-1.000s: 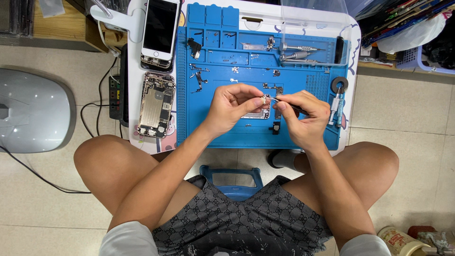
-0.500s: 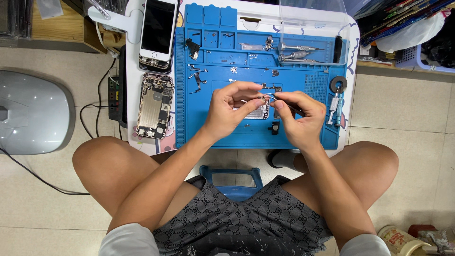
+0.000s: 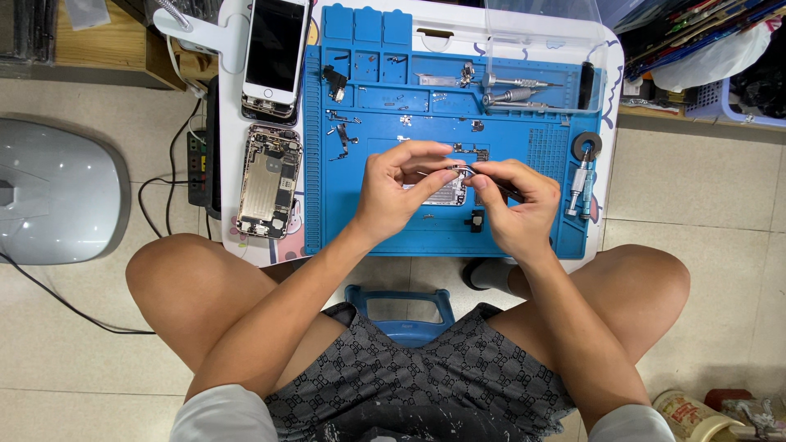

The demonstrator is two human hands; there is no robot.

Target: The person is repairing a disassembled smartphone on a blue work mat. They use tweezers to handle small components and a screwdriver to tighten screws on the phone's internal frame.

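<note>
Where the head view looks straight down, we record our left hand (image 3: 399,190) curled over the middle of the blue silicone repair mat (image 3: 360,221), thumb and forefinger pinched on the small silver metal phone part (image 3: 449,193) that lies on the mat under both hands. Our right hand (image 3: 514,205) is closed in a pen-like grip on a thin dark tool (image 3: 501,189), its tip meeting the same part just beside the left fingertips. Our fingers hide most of the part, so its full shape cannot be told.

Items around, same view:
- Opened phone chassis with bare circuitry (image 3: 268,182), left of the mat, on the white table (image 3: 610,61), well apart from the hands.
- White phone with a dark screen (image 3: 276,56), directly above the chassis.
- Small black square component (image 3: 477,220), on the mat just below the right hand.
- Black bracket pieces and loose screws (image 3: 337,135), upper left of the mat.
- Silver screwdrivers (image 3: 514,88), lying across the mat's upper tray under a clear plastic lid (image 3: 540,16).
- Dark roll of tape (image 3: 586,146), right edge of the mat, with a silver and blue tool (image 3: 580,182) below it.
- Grey domed appliance (image 3: 57,192), on the tiled floor to the left.
- Blue stool handle (image 3: 399,307), between our knees.
</note>
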